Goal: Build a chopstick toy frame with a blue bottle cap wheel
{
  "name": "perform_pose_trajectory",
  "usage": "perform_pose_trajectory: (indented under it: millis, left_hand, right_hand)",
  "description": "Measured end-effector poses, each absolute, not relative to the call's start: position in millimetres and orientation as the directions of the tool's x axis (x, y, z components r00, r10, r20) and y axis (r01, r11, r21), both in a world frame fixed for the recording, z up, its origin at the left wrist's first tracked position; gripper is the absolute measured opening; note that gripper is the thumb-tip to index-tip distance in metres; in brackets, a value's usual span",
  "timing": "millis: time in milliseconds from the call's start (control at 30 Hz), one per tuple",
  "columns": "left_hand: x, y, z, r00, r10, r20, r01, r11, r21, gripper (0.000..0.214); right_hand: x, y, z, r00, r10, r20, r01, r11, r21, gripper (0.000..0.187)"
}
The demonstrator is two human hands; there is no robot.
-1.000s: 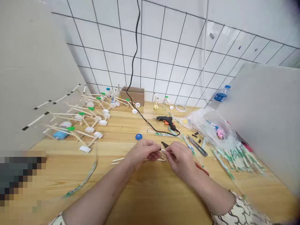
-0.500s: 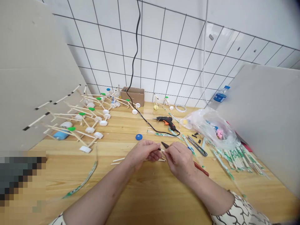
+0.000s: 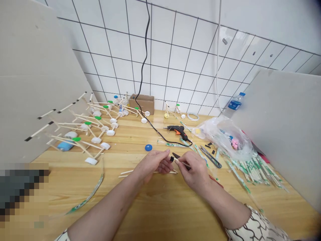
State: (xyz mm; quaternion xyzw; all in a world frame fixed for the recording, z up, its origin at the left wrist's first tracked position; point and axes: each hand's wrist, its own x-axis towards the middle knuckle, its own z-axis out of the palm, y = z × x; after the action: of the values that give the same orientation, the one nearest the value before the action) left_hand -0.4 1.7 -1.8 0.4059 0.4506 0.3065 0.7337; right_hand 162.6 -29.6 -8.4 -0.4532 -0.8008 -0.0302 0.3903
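Observation:
My left hand [image 3: 153, 164] and my right hand [image 3: 193, 170] meet over the middle of the wooden table [image 3: 160, 207]. Left fingers pinch a small black piece [image 3: 172, 159] at the tip of a thin wooden stick. Right fingers are closed on a thin stick [image 3: 185, 164] that points toward that piece. More wooden sticks [image 3: 126, 173] lie flat under my hands. Black pliers [image 3: 177, 155] with red handles lie on the table behind my right hand, partly hidden by it. A blue bottle cap [image 3: 148, 147] sits just beyond my left hand.
Stick-and-cap models [image 3: 92, 130] crowd the left back. A glue gun [image 3: 177, 130] with a black cord, a cardboard box [image 3: 141, 103], scissors [image 3: 210, 156], a plastic bag [image 3: 225, 137], wrapped chopsticks [image 3: 255, 170] and a water bottle [image 3: 233, 104] lie behind and right. Grey boards stand on both sides.
My hands stay together in the same spot. The small black piece now shows more clearly at my left fingertips, and my right hand has shifted slightly with its stick.

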Motion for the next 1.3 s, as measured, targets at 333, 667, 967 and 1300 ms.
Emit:
perform_pose_trajectory:
  millis: [333,667,967,1300]
  left_hand:
    - [-1.9,3.8,-5.9,0.400,0.836,-0.376,-0.177,0.473,0.863,0.043]
    - [-3.4,4.0,-4.6,0.401,0.867,-0.296,-0.203,0.399,0.895,0.030]
    - [-5.3,0.9,-2.2,0.474,0.819,-0.322,-0.048,0.390,0.920,0.030]
    - [-7.8,0.0,-1.6,0.587,0.727,-0.358,0.087,0.383,0.920,0.023]
  right_hand:
    - [163.7,-21.2,-11.9,-0.022,0.944,0.328,0.573,0.281,-0.770,0.019]
    - [168.3,-18.5,-6.9,-0.137,0.882,0.450,0.540,0.448,-0.712,0.011]
    - [177.1,-15.3,-4.0,-0.358,0.823,0.441,0.500,0.568,-0.654,0.009]
    - [183.2,-14.2,-2.4,-0.524,0.741,0.419,0.469,0.662,-0.584,0.015]
